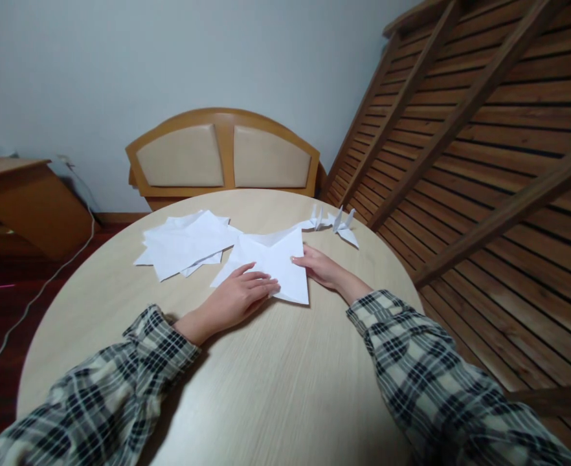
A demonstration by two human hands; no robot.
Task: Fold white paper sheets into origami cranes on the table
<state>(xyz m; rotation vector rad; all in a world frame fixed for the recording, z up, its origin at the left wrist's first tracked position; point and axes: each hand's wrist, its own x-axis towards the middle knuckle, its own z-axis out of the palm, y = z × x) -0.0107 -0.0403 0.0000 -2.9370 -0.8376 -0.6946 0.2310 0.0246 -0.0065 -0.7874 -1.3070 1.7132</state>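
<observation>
White paper sheet [285, 262] on the far half of the round table [285, 382], around the middle of its width. Person's right hand [323, 266] has the sheet's right edge held, thumb on top. Left hand [239, 294] lies over the sheet's near part, fingers outstretched, no pinch visible; can't tell whether it presses. Loose pile of white sheets [188, 243] on the table's far left; folded paper cranes [344, 226] near its far-right edge. Headboard [224, 152] beyond the table.
</observation>
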